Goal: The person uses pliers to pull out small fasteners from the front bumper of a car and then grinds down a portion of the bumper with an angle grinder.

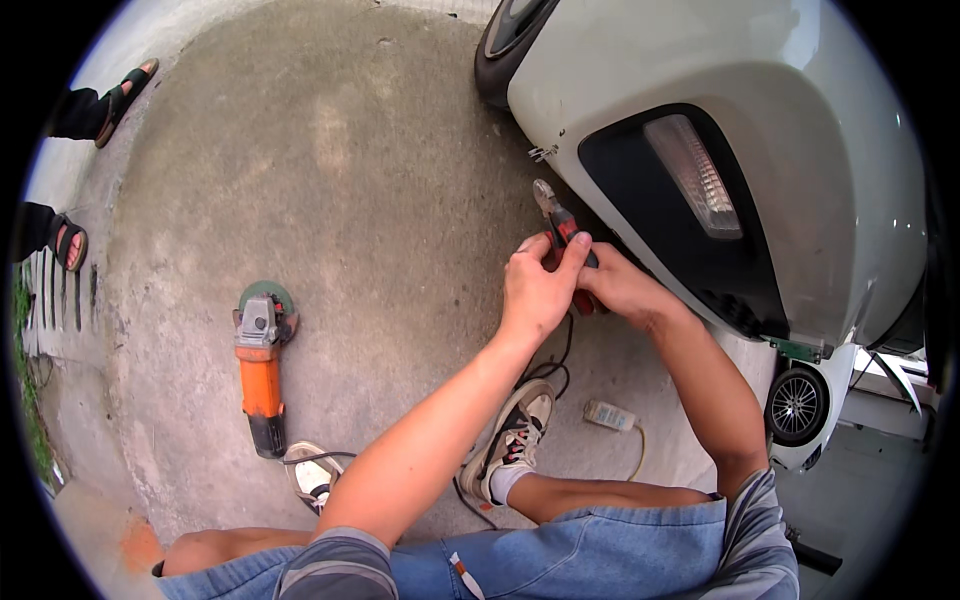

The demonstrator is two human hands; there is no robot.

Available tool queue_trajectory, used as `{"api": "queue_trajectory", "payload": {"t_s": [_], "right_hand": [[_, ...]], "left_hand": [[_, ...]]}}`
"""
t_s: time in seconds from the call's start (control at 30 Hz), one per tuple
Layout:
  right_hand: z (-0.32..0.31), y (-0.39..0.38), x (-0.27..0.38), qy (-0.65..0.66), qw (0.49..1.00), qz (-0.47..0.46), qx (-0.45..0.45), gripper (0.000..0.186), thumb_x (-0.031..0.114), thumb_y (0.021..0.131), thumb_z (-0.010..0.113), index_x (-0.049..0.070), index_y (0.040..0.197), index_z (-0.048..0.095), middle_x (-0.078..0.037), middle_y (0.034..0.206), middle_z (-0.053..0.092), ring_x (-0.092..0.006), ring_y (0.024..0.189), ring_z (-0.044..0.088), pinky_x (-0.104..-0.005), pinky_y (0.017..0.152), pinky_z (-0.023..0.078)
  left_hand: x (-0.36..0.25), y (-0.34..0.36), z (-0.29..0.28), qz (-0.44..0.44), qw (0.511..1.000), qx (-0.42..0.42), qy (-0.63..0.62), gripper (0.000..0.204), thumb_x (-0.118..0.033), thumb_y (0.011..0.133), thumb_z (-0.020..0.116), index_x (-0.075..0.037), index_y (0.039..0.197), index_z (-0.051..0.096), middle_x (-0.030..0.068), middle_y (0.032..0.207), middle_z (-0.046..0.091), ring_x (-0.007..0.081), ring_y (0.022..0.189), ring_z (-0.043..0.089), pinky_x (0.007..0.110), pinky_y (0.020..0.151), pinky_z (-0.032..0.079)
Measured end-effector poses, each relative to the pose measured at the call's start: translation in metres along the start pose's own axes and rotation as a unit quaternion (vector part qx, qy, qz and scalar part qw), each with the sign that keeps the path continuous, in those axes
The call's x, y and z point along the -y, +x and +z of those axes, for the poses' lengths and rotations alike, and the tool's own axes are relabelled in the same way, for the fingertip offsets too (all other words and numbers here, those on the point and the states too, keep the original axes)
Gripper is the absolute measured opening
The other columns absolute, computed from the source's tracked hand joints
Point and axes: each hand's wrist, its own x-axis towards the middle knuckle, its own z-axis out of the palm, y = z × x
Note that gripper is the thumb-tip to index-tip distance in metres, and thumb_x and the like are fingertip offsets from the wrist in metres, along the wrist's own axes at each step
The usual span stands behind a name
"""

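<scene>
Both my left hand and my right hand are closed on red-and-black handled pliers in the middle right of the head view. The pliers' metal jaws point up toward small wire-like pieces on the edge of a pale car bumper; there is a gap between them. Right of the pliers is the bumper's black fog-lamp surround with a clear lamp. An orange angle grinder with a green disc lies on the concrete to my left, with a dark cable running from it.
Another person's sandalled feet stand at the far left, by a slotted drain cover. A white power strip with a yellow cord and looped dark cables lie near my shoes. A second white car's wheel shows at the right.
</scene>
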Motion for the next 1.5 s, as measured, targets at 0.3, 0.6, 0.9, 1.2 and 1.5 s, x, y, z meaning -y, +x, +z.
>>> {"api": "queue_trajectory", "payload": {"t_s": [0.3, 0.6, 0.9, 1.2, 1.5], "right_hand": [[-0.014, 0.007, 0.003, 0.047, 0.997, 0.028, 0.055, 0.013, 0.012, 0.083, 0.054, 0.001, 0.08, 0.058, -0.006, 0.068, 0.057, -0.0153, 0.06, 0.054, -0.0287, 0.053, 0.042], [-0.011, 0.016, -0.008, 0.032, 0.997, 0.015, 0.067, 0.011, 0.01, 0.082, 0.053, 0.0, 0.083, 0.059, -0.006, 0.067, 0.057, -0.0155, 0.059, 0.054, -0.0291, 0.052, 0.043], [-0.002, 0.016, -0.005, 0.071, 0.996, 0.023, 0.052, 0.011, 0.001, 0.082, 0.053, 0.001, 0.091, 0.058, -0.003, 0.074, 0.057, -0.0113, 0.062, 0.053, -0.027, 0.054, 0.043], [-0.002, 0.025, -0.016, 0.142, 0.987, 0.033, 0.066, 0.009, 0.0, 0.077, 0.052, 0.004, 0.084, 0.056, -0.001, 0.071, 0.052, -0.0103, 0.061, 0.048, -0.0259, 0.055, 0.039], [0.071, 0.022, -0.049, 0.051, 0.992, 0.062, 0.099, 0.008, 0.005, 0.076, 0.054, 0.004, 0.083, 0.056, -0.004, 0.069, 0.054, -0.0132, 0.065, 0.053, -0.0299, 0.059, 0.042]], "left_hand": [[0.014, 0.011, 0.0, 0.041, 0.998, 0.044, 0.014, 0.031, -0.027, 0.097, 0.051, 0.0, 0.109, 0.063, 0.0202, 0.111, 0.062, 0.0383, 0.103, 0.061, 0.042, 0.088, 0.047], [0.019, 0.012, 0.003, 0.043, 0.999, 0.014, 0.017, 0.025, -0.018, 0.098, 0.05, 0.001, 0.109, 0.062, 0.0169, 0.102, 0.062, 0.0294, 0.092, 0.062, 0.037, 0.083, 0.048], [0.01, 0.004, 0.006, -0.007, 0.998, -0.043, 0.046, 0.029, -0.019, 0.097, 0.048, 0.004, 0.11, 0.059, 0.0199, 0.112, 0.061, 0.0415, 0.101, 0.059, 0.046, 0.086, 0.047], [0.008, 0.01, -0.001, 0.021, 0.993, -0.025, 0.116, 0.026, -0.018, 0.096, 0.049, 0.002, 0.107, 0.06, 0.0201, 0.109, 0.062, 0.042, 0.099, 0.06, 0.048, 0.085, 0.047], [0.024, -0.032, -0.084, -0.021, 0.914, 0.138, 0.382, 0.032, -0.029, 0.094, 0.054, -0.001, 0.103, 0.065, 0.0206, 0.111, 0.062, 0.0389, 0.1, 0.062, 0.046, 0.084, 0.05]]}}
